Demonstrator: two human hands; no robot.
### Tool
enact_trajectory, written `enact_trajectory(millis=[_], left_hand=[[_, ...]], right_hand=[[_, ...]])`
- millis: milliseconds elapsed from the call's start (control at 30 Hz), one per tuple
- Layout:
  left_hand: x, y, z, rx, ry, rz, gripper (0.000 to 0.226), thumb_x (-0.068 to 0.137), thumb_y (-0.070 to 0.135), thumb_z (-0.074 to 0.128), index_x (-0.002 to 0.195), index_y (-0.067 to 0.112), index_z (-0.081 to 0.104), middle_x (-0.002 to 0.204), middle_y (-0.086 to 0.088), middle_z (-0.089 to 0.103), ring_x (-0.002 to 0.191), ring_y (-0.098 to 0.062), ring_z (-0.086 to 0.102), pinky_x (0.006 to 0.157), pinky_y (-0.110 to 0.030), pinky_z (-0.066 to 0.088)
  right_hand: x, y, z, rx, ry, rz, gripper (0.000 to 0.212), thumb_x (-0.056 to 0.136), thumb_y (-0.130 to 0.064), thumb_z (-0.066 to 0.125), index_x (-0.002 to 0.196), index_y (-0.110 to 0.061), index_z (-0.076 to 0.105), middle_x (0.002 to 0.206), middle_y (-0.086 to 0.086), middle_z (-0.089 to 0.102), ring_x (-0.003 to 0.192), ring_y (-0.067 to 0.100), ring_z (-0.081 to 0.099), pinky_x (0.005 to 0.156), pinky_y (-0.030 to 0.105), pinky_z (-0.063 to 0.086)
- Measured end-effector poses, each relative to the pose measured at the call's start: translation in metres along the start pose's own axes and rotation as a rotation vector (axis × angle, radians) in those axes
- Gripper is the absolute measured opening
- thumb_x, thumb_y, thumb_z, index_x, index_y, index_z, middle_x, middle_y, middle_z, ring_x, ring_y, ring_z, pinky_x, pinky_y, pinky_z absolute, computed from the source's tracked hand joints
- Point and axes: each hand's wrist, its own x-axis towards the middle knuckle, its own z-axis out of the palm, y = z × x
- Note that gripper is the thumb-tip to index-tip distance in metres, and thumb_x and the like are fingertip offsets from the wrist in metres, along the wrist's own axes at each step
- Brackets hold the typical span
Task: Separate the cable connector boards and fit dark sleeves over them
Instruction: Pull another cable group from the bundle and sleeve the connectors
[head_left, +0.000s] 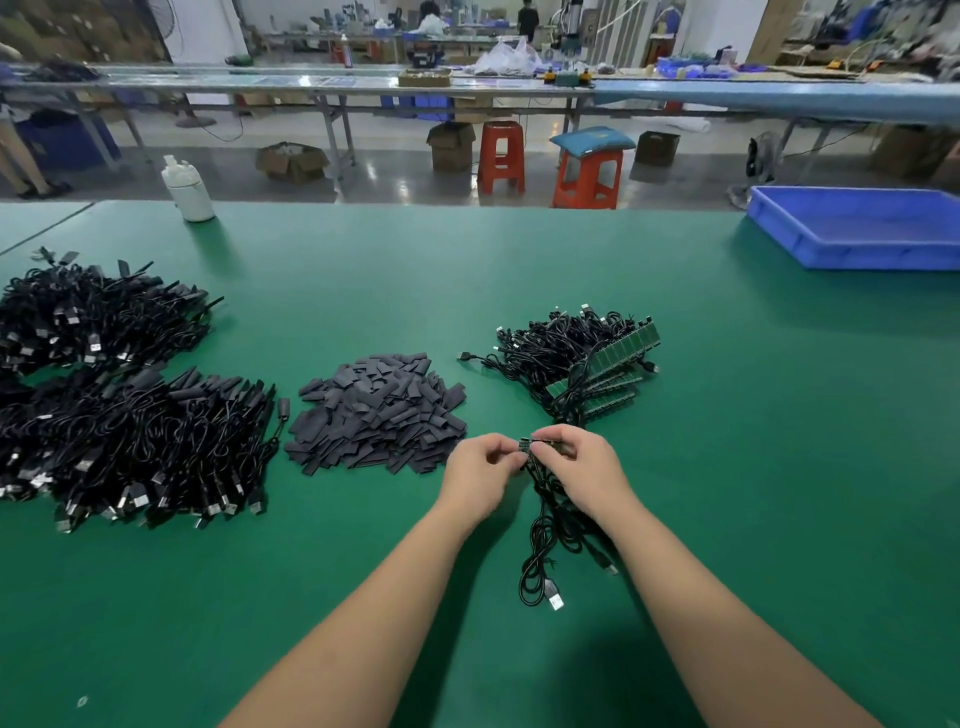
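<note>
My left hand (480, 470) and my right hand (579, 465) meet over the green table, both pinching a small strip of connector boards (531, 445) between the fingertips. Black cables (553, 540) with USB plugs hang from the strip and trail toward me on the mat. Behind my hands lies a bundle of cables with green joined board strips (605, 366). A heap of flat dark sleeves (379, 415) sits to the left of my hands.
Two big piles of black cables (119, 431) fill the left of the green table (753, 467). A white bottle (187, 189) stands at the far left edge, a blue plastic crate (862, 228) at the far right. Benches and stools stand beyond.
</note>
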Motion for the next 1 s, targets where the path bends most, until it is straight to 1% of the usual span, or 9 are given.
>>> enact_trajectory(millis=[133, 200, 300, 500, 667, 800, 867, 933, 1000], left_hand=[[-0.004, 0.010, -0.003, 0.228, 0.044, 0.123, 0.003, 0.090, 0.026, 0.063, 0.087, 0.025, 0.064, 0.074, 0.001, 0.072, 0.069, -0.018, 0.063, 0.066, -0.026, 0.049], [-0.005, 0.013, -0.005, 0.281, 0.060, 0.150, 0.008, 0.088, 0.026, 0.061, 0.086, 0.021, 0.067, 0.072, 0.001, 0.071, 0.065, -0.018, 0.061, 0.063, -0.027, 0.047], [-0.007, 0.017, -0.006, 0.321, 0.070, 0.147, 0.016, 0.088, 0.027, 0.062, 0.082, 0.015, 0.069, 0.073, -0.002, 0.072, 0.072, -0.023, 0.064, 0.065, -0.029, 0.048], [-0.010, 0.021, -0.004, 0.342, 0.113, 0.146, 0.019, 0.090, 0.030, 0.063, 0.082, 0.015, 0.071, 0.071, -0.001, 0.072, 0.073, -0.021, 0.065, 0.069, -0.032, 0.053], [-0.013, 0.022, 0.002, 0.381, 0.159, 0.143, 0.023, 0.092, 0.033, 0.060, 0.077, 0.017, 0.067, 0.068, 0.001, 0.069, 0.068, -0.018, 0.064, 0.068, -0.031, 0.053], [-0.017, 0.016, -0.003, 0.284, 0.153, 0.162, 0.024, 0.093, 0.032, 0.059, 0.073, 0.020, 0.061, 0.070, 0.002, 0.069, 0.058, -0.014, 0.055, 0.058, -0.029, 0.045], [-0.021, 0.011, -0.007, 0.182, 0.144, 0.156, 0.023, 0.093, 0.031, 0.059, 0.074, 0.020, 0.060, 0.072, 0.002, 0.070, 0.064, -0.016, 0.063, 0.065, -0.033, 0.052], [-0.024, 0.006, -0.011, 0.053, 0.151, 0.126, 0.021, 0.095, 0.026, 0.058, 0.075, 0.018, 0.059, 0.073, 0.004, 0.072, 0.072, -0.014, 0.070, 0.073, -0.039, 0.058], [-0.025, 0.000, -0.016, -0.125, 0.165, 0.090, 0.022, 0.098, 0.019, 0.055, 0.077, 0.014, 0.054, 0.076, 0.000, 0.072, 0.077, -0.013, 0.073, 0.076, -0.041, 0.060]], right_hand=[[0.000, -0.011, -0.001, -0.126, 0.030, -0.080, 0.002, 0.087, -0.034, 0.071, 0.086, -0.033, 0.073, 0.073, -0.021, 0.067, 0.071, -0.002, 0.062, 0.060, 0.013, 0.045], [-0.002, -0.014, -0.001, -0.155, 0.036, -0.093, 0.002, 0.086, -0.034, 0.072, 0.085, -0.034, 0.073, 0.071, -0.022, 0.067, 0.069, -0.005, 0.061, 0.058, 0.011, 0.044], [-0.003, -0.016, 0.000, -0.170, 0.056, -0.096, 0.005, 0.086, -0.033, 0.072, 0.087, -0.030, 0.076, 0.070, -0.020, 0.066, 0.068, -0.002, 0.062, 0.061, 0.017, 0.047], [-0.007, -0.016, 0.002, -0.199, 0.106, -0.130, 0.010, 0.089, -0.033, 0.069, 0.089, -0.028, 0.077, 0.070, -0.013, 0.070, 0.064, 0.005, 0.061, 0.061, 0.028, 0.050], [-0.006, -0.013, 0.003, -0.207, 0.151, -0.134, 0.015, 0.092, -0.031, 0.065, 0.096, -0.023, 0.077, 0.079, -0.009, 0.072, 0.072, 0.011, 0.063, 0.065, 0.027, 0.049], [0.000, -0.005, -0.006, -0.145, 0.205, -0.082, 0.016, 0.094, -0.032, 0.064, 0.099, -0.022, 0.075, 0.088, -0.008, 0.070, 0.080, 0.010, 0.061, 0.068, 0.027, 0.044], [0.004, -0.002, -0.011, -0.162, 0.228, -0.068, 0.015, 0.094, -0.034, 0.063, 0.100, -0.024, 0.074, 0.093, -0.008, 0.067, 0.084, 0.012, 0.059, 0.070, 0.028, 0.044], [0.008, -0.001, -0.016, -0.152, 0.253, -0.036, 0.014, 0.095, -0.035, 0.063, 0.098, -0.026, 0.073, 0.091, -0.009, 0.065, 0.077, 0.010, 0.057, 0.064, 0.027, 0.041], [0.010, 0.001, -0.020, -0.121, 0.266, 0.008, 0.010, 0.096, -0.035, 0.061, 0.094, -0.029, 0.069, 0.078, -0.013, 0.065, 0.059, 0.004, 0.051, 0.054, 0.024, 0.037]])
